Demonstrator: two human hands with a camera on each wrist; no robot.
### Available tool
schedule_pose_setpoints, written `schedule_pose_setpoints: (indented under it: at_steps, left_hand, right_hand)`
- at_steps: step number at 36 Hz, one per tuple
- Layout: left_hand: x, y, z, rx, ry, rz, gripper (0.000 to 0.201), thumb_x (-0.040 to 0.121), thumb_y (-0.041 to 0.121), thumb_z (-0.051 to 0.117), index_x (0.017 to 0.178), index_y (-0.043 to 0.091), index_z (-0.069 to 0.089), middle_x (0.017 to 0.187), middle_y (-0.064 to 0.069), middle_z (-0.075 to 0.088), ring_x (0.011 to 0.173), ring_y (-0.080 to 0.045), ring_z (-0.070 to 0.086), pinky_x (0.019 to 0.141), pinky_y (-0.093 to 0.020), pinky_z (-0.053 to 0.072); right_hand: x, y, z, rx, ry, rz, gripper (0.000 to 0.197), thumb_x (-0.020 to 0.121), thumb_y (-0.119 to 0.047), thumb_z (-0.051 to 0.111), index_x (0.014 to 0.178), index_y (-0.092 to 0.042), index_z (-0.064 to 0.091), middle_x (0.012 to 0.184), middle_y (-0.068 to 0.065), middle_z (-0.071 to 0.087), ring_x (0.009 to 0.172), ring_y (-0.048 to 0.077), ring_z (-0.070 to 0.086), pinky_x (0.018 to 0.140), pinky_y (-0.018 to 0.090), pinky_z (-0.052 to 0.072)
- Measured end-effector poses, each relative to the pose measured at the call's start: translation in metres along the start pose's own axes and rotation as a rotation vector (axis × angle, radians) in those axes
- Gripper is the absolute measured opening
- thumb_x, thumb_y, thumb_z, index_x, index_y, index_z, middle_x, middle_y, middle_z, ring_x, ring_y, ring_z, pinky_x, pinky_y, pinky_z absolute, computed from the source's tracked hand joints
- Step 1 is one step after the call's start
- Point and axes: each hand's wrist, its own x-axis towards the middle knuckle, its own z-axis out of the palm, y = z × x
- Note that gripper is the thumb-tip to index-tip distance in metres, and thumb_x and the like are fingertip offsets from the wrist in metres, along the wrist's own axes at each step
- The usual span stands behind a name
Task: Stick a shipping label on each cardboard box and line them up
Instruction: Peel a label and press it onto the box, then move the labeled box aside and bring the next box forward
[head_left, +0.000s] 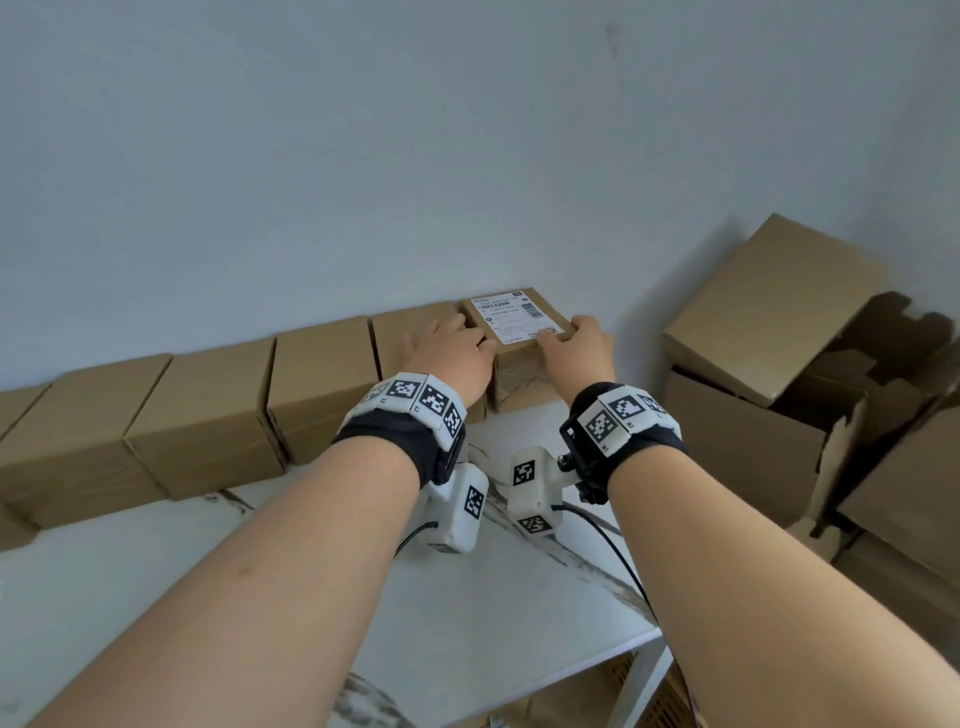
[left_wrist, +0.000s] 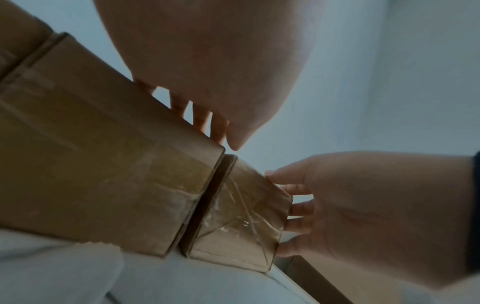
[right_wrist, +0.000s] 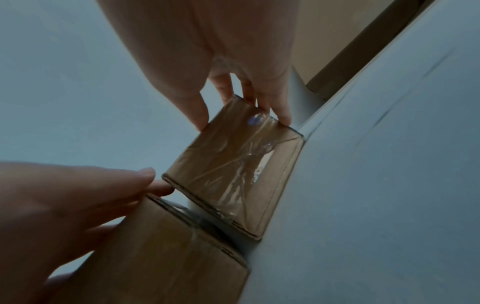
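Along wall, six boxes (head_left: 322, 384), one label (head_left: 514, 319).

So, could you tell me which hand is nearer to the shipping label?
Right. The right hand grips the labelled box's near right corner, fingertips at the label edge; the left hand rests mostly on the neighbouring box, further off.

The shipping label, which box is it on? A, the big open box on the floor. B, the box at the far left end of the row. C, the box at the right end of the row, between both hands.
C: the white shipping label lies on top of the rightmost box, held between the left hand and the right hand.
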Motion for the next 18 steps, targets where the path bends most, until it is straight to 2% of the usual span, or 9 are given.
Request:
schedule_pose_setpoints:
  at_steps: [2,4,7,11,14,18]
  left_hand:
    - [-0.002,-0.004,-0.002,-0.027,-0.016,0.009,0.044,0.102,0.033,0.022,0.135,0.024,0.049,0.148,0.002,0.036,0.137,-0.023,0.03,0.115,-0.053,0.014]
    - [-0.004,-0.009,-0.004,-0.04,-0.016,-0.005,0.045,0.103,0.03,0.022,0.142,0.021,0.041,0.154,0.001,0.03,0.142,-0.023,0.025,0.117,-0.049,0.012]
    - [-0.011,-0.017,-0.01,-0.055,0.033,-0.035,0.044,0.103,0.028,0.024,0.14,0.01,0.04,0.153,-0.008,0.032,0.14,-0.028,0.029,0.116,-0.045,0.02]
    - [-0.022,-0.026,-0.018,0.016,0.039,-0.061,0.044,0.104,0.024,0.026,0.142,0.005,0.037,0.155,-0.012,0.026,0.144,-0.027,0.02,0.119,-0.04,0.011]
    - [-0.026,-0.034,-0.02,0.134,-0.025,-0.101,0.045,0.101,0.021,0.031,0.144,0.007,0.035,0.155,-0.012,0.025,0.146,-0.027,0.015,0.119,-0.046,0.002]
    - [-0.034,-0.042,-0.017,0.164,-0.049,-0.087,0.037,0.098,0.018,0.035,0.132,0.013,0.047,0.144,-0.008,0.043,0.141,-0.026,0.025,0.118,-0.051,0.001]
  right_hand:
    - [0.001,0.0,0.001,-0.011,0.001,-0.011,0.052,0.094,-0.03,0.054,0.141,-0.014,0.037,0.135,0.01,0.04,0.108,0.028,0.057,0.09,0.036,0.049]
    - [0.003,-0.001,0.001,-0.027,0.008,-0.022,0.054,0.095,-0.029,0.055,0.142,-0.013,0.037,0.137,0.011,0.04,0.112,0.028,0.055,0.088,0.032,0.046]
    - [0.002,-0.006,-0.001,-0.048,0.028,-0.036,0.056,0.093,-0.028,0.058,0.143,-0.014,0.036,0.139,0.011,0.039,0.118,0.03,0.052,0.094,0.036,0.047]
    - [-0.007,-0.018,-0.002,-0.053,0.066,-0.102,0.049,0.092,-0.022,0.053,0.138,-0.014,0.041,0.137,0.011,0.038,0.119,0.032,0.049,0.097,0.042,0.046]
    - [-0.017,-0.028,-0.002,-0.074,0.104,-0.16,0.044,0.091,-0.016,0.05,0.135,-0.014,0.046,0.136,0.011,0.04,0.122,0.03,0.045,0.099,0.044,0.045]
    - [-0.033,-0.037,-0.003,-0.16,0.129,-0.258,0.035,0.093,-0.017,0.051,0.127,-0.013,0.053,0.129,0.01,0.047,0.12,0.028,0.045,0.1,0.04,0.042]
